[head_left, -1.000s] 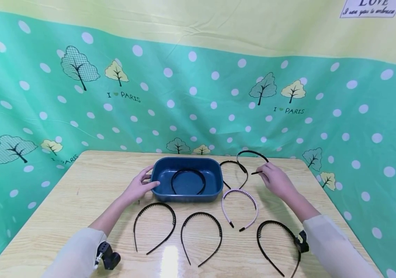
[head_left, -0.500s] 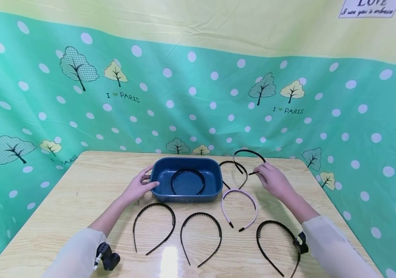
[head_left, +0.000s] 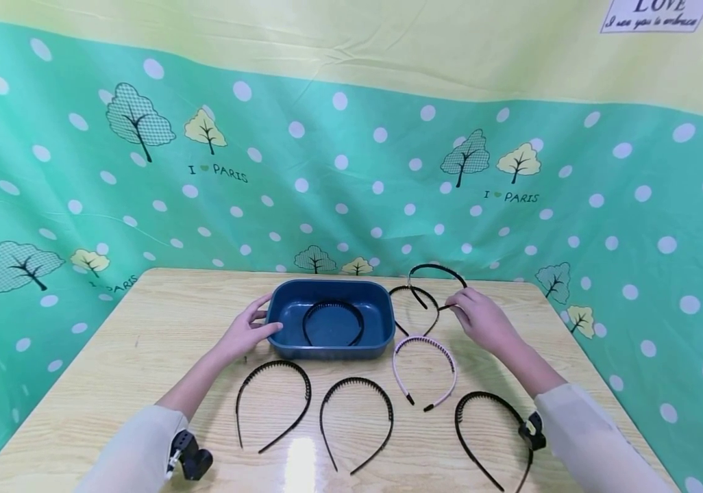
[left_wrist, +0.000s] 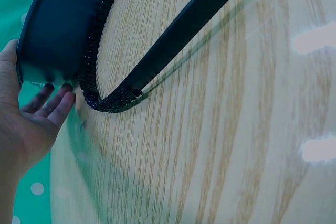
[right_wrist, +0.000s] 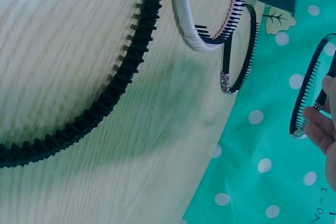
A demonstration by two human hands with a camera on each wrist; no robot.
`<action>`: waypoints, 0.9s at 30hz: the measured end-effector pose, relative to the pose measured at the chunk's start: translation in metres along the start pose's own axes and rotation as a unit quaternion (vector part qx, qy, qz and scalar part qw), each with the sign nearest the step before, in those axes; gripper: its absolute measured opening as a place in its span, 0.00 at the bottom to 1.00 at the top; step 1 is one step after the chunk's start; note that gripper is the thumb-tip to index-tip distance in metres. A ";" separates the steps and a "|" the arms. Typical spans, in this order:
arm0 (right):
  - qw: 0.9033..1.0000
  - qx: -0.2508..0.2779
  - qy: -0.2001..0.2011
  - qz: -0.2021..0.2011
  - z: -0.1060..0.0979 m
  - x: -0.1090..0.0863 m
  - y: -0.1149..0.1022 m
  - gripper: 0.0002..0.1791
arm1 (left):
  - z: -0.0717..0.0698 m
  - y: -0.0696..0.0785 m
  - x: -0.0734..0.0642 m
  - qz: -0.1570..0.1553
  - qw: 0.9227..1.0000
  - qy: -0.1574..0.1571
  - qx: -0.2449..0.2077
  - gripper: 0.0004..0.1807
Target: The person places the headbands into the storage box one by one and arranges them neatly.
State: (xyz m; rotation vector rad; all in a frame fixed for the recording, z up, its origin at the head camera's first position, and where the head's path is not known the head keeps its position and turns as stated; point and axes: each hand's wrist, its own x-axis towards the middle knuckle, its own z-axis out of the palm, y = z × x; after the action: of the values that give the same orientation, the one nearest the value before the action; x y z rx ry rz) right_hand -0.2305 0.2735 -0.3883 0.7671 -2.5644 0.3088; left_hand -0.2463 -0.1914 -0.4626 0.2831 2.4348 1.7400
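My left hand point(head_left: 251, 330) grips the left side of a dark blue plastic box point(head_left: 334, 352), thumb over the rim and fingers outside the wall. Inside the box lies a black toothed headband point(head_left: 334, 301). To the box's right, my right hand point(head_left: 482, 320) pinches another black headband point(head_left: 438, 266) near one end, raised above the table. Sparkly trim shows on this held headband point(right_wrist: 298, 127) in the right wrist view. Partly behind it, a black headband point(head_left: 437, 316) lies on the table beside the box. A lilac headband point(head_left: 423, 338) lies in front of that one.
Along the front of the wooden table point(head_left: 191, 322) lie more black headbands: one at left point(head_left: 274, 361), one in the middle point(head_left: 358, 379), one at right point(head_left: 481, 394) under the right wrist camera point(head_left: 532, 431). A green dotted curtain point(head_left: 339, 233) hangs behind the table.
My right hand has shifted slightly left with the held headband, which is now closer to the box. The left hand and the box have stayed put.
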 end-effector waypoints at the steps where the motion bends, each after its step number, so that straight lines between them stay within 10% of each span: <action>1: 1.000 0.000 0.004 -0.003 0.000 0.000 -0.001 0.05 | 0.000 0.000 0.000 0.001 1.000 0.000 0.002 0.42; 27: 0.998 0.006 0.037 -0.057 0.001 0.009 -0.019 0.06 | -0.001 0.002 0.000 -0.002 1.000 0.004 0.011 0.42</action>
State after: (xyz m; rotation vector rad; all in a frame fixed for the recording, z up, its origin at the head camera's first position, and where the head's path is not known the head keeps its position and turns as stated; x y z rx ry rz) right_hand -0.2268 0.2533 -0.3828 0.8858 -2.4406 0.3111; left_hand -0.2461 -0.1912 -0.4603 0.2744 2.4608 1.7167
